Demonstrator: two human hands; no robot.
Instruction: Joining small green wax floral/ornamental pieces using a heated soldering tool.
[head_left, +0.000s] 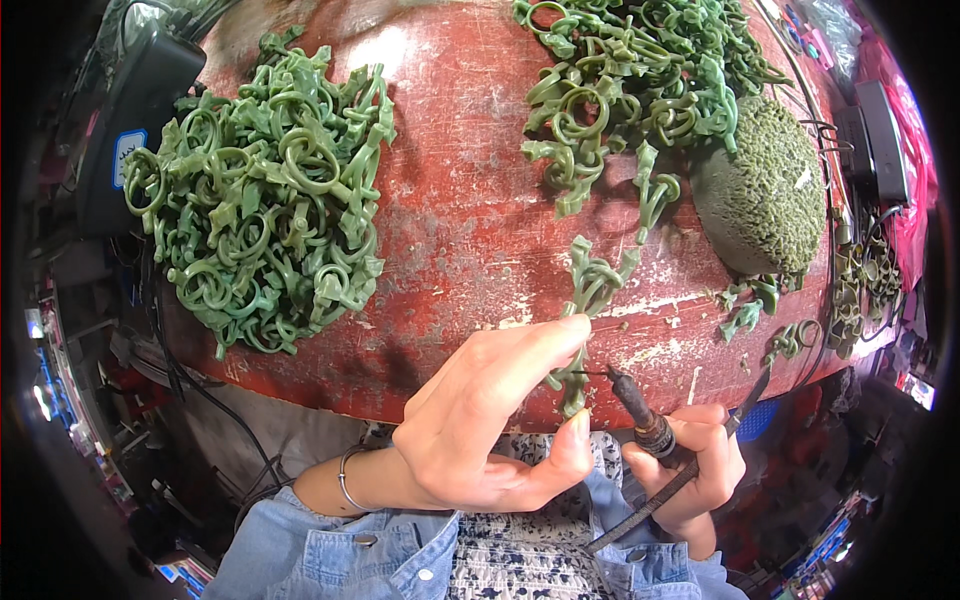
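Centre bright, fairly sharp. Glare patch on red table (pixel 460 190), far side; soft shadows. Edges fisheye-bent, corners black.

A slanted black pen-shaped tool (pixel 634 402) seemingly touches a small green piece (pixel 573 396).

- Table (pixel 450 220): red, scuffed grey and whitish.
- Held piece (pixel 573 396): green.
- Left heap (pixel 290 185), right heap (pixel 665 85): mixed greens, some bluish.
- Lump (pixel 772 190): olive, speckled.
- Pen (pixel 634 402): black.
- Strip (pixel 650 508): dark grey.
- Dress (pixel 500 575): white, dark floral print.
- Sleeves (pixel 340 560): faded blue.
- Bracelet (pixel 345 482): silver.
- Bag (pixel 908 140): pink.
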